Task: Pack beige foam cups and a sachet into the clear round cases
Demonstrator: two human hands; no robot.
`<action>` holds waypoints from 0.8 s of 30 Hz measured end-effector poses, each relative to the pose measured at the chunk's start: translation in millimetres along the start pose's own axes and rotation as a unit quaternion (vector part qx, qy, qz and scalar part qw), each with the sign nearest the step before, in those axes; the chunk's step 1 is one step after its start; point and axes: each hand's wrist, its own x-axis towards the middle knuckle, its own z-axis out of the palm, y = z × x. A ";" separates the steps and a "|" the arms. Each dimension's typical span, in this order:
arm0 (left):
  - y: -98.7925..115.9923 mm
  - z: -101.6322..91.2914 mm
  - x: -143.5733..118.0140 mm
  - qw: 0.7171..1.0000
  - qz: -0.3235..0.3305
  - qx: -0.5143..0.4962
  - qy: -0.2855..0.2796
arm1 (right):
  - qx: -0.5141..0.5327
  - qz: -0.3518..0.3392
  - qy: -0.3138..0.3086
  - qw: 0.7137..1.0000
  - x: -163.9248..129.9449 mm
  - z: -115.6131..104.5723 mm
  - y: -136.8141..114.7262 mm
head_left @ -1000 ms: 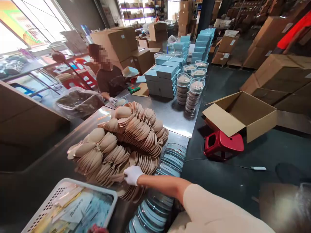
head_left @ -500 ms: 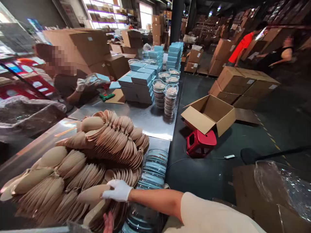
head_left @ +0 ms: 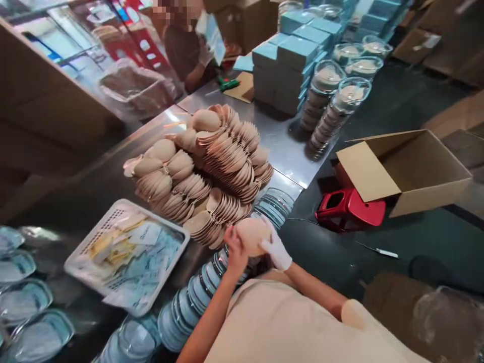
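Steel table (head_left: 278, 151), workshop floor to its right; landmark = pile of beige oval pieces (head_left: 227, 156) on the table.

Head view: 1 beige oval piece (head_left: 252, 236) is off the pile, just on its near-right side, above a row of clear containers (head_left: 204, 290) running along the pile's near edge. Both hands grasp it: bare left hand (head_left: 235, 247) at its left edge, white-gloved right hand (head_left: 279, 249) at its right edge. Can't tell if it's 1 layer or several.

White basket (head_left: 172, 225) with packets sits near-left of the pile. Blue boxes (head_left: 289, 60) and container stacks (head_left: 336, 106) stand beyond it, to the right. Green tool (head_left: 229, 84) lies past its far side; co-worker (head_left: 185, 55) behind that. Red stool (head_left: 350, 212) and open carton (head_left: 368, 171) right of the pile, off the table.
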 end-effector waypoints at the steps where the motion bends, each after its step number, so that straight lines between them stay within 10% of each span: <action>1: -1.3 12.9 -1.5 1.000 0.008 0.005 0.005 | 0.039 0.058 0.027 0.997 -0.1 -7.0 7.3; 6: 5.6 40.3 9.8 0.989 0.126 0.080 0.000 | 0.167 0.176 0.107 0.964 -10.1 -61.3 32.0; 13: 38.0 47.7 104.4 0.894 0.277 0.313 -0.162 | 0.254 0.198 0.159 0.933 -15.9 -154.4 30.0; 24: 39.6 63.4 121.9 0.885 0.240 0.357 -0.178 | -0.051 0.108 0.257 0.959 -23.0 -161.9 42.6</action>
